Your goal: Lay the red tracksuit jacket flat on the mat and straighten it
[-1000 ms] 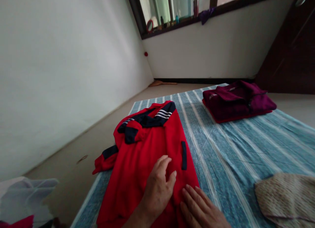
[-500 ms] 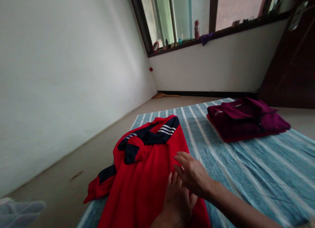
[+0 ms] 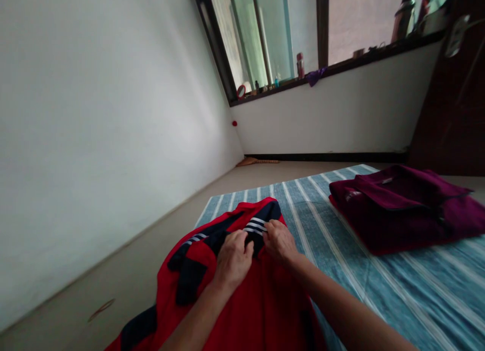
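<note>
A red jacket point(image 3: 242, 310) with navy panels and white stripes lies on the striped bedsheet, one sleeve folded across its upper part. My left hand point(image 3: 233, 257) is closed at the navy part of the folded sleeve, thumb and fingers pinching the cloth. Just to its right, my right hand point(image 3: 279, 240) has its fingertips closed on the edge of the striped navy section near the shoulder. The other sleeve sticks out toward the lower left, over the bed's edge. My forearms cover part of the jacket's body.
A folded maroon garment point(image 3: 401, 204) rests on something red at the right of the blue striped sheet point(image 3: 310, 209). A white wall point(image 3: 94, 113) runs along the left, beyond a strip of floor. Bottles and small items line the windowsill; a brown door point(image 3: 454, 103) stands at the right.
Both hands have moved forward from the jacket's lower right side to the striped sleeve and shoulder, and closed on the cloth. The camera view has shifted slightly.
</note>
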`<state>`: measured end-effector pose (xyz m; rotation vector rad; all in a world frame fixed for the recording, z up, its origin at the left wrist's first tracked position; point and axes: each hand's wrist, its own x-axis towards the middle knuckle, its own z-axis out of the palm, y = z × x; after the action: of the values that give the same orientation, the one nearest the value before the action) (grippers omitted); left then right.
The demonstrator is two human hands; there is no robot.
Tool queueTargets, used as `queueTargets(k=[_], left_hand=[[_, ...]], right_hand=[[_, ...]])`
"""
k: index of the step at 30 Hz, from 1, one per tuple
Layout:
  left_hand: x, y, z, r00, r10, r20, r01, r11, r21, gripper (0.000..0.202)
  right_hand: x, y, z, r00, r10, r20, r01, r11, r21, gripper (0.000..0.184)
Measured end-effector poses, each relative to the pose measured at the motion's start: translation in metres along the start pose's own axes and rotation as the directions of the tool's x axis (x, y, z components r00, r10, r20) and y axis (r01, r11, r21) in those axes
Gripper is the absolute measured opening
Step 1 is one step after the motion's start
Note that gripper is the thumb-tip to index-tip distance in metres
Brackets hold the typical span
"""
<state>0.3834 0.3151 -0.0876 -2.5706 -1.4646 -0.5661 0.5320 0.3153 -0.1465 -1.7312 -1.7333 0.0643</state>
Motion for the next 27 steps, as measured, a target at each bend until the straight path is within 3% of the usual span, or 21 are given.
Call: queueTargets(k=[5, 11, 16, 22, 27], left_hand=[[0.07, -0.019, 0.026, 0.993, -0.102, 0.052, 0.1, 0.994, 0.05, 0.02], [0.143, 0.005, 0.054, 0.973, -0.168, 0.156, 0.169, 0.986, 0.008, 0.04], [0.198, 0.021, 0.079, 0.913, -0.241, 0.328, 0.266, 0.963, -0.032, 0.044], [0.211, 0.018, 0.086, 0.87, -0.176, 0.46, 0.32, 0.912, -0.256, 0.023], [0.206, 0.011, 0.084, 0.884, -0.057, 0.464, 0.322, 0.793, -0.517, 0.019]], right_hand=[[0.008, 0.013, 0.013, 0.998, -0.056, 0.011, 0.056, 0.998, -0.027, 0.015], [0.002, 0.011, 0.018, 0.994, -0.111, -0.001, 0.111, 0.993, -0.045, 0.019], [0.003, 0.012, 0.018, 0.994, -0.107, -0.007, 0.107, 0.993, -0.048, 0.02], [0.005, 0.01, 0.013, 0.995, -0.103, -0.012, 0.103, 0.993, -0.05, 0.019], [0.006, 0.007, 0.009, 0.995, -0.085, -0.048, 0.083, 0.995, -0.052, 0.022]])
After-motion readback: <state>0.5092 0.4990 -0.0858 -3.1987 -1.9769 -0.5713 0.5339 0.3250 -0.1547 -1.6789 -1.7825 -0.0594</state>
